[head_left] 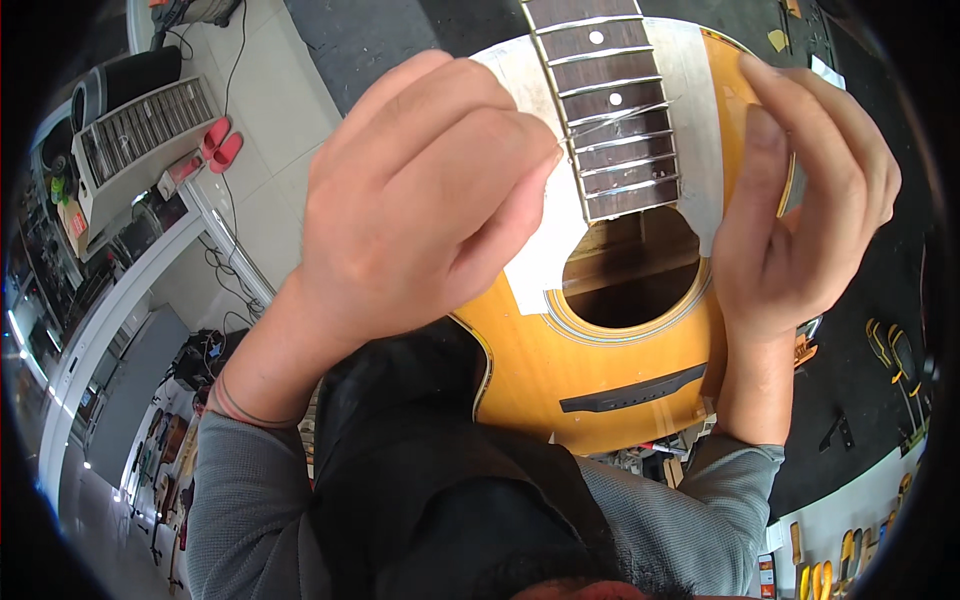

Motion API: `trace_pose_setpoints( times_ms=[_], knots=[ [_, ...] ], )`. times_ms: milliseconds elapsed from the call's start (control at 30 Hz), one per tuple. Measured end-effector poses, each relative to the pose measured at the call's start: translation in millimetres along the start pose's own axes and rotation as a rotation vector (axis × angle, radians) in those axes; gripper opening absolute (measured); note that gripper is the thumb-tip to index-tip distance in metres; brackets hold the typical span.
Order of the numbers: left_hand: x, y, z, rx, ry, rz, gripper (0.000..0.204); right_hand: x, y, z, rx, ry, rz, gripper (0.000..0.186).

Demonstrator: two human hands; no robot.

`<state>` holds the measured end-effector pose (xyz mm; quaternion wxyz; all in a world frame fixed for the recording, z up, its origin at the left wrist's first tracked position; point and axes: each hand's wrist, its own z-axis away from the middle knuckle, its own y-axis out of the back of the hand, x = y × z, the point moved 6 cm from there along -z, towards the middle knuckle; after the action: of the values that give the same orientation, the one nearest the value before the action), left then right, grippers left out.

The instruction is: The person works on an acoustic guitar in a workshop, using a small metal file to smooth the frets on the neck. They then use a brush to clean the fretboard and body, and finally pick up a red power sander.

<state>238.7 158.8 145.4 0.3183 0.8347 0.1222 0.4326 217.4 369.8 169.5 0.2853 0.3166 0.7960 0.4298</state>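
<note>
two bare hands up over an acoustic guitar, seen from beside the bench. left hand (430, 190) curled closed at the fretboard's left edge, knuckles up, thumb tip drawn in against the forefinger; a thin strand (640, 112) slants across the frets near that fingertip, cannot tell if it's pinched. right hand (805, 195) half open above the right side of the body, thumb and forefinger bent with a gap between them, remaining fingers curved behind; cannot tell if it touches the wood. guitar (520, 370) lies face up in front of the person, lower end close to the black apron (420, 480), neck pointing away. dark fretboard (625, 155) carries metal frets and round white dots, ends at the soundhole (630, 270). white covering (697, 130) flanks the fretboard on both sides; orange-yellow top shows past it. black bridge (635, 388) sits below the soundhole, slightly tilted in view. sleeves (250, 500) grey, thin dark band (255, 418) on left wrist. dark bench surface (845, 310) to the right, yellow-and-black pliers (903, 355) on it. far left, red slippers (222, 145) on pale tiled floor (285, 130), beside a rack (150, 130).
</note>
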Motion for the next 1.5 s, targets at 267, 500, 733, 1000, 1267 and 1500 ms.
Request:
trace_pose_setpoints(
  times_ms=[267,500,733,1000,1267,1500],
  knots=[
    [5,-10,4,-0.045,-0.057,-0.005,0.028,-14,-10,4,-0.101,0.077,-0.12,0.036],
    [1,-9,1,-0.069,-0.031,-0.037,0.029,-15,-20,0,-0.128,0.07,-0.133,0.03],
    [9,-8,9,-0.088,-0.04,0.003,0.029,-19,-16,1,-0.201,0.075,-0.212,0.025],
    [0,-9,3,-0.059,-0.032,-0.051,0.028,-20,-23,-2,-0.123,0.027,-0.108,0.023],
    [11,-8,5,-0.099,-0.029,-0.006,0.027,-21,-18,3,-0.181,0.058,-0.189,0.025],
    [2,-10,-3,-0.06,-0.061,-0.028,0.026,-14,-22,-2,-0.135,0.052,-0.157,0.025]
  ],
)
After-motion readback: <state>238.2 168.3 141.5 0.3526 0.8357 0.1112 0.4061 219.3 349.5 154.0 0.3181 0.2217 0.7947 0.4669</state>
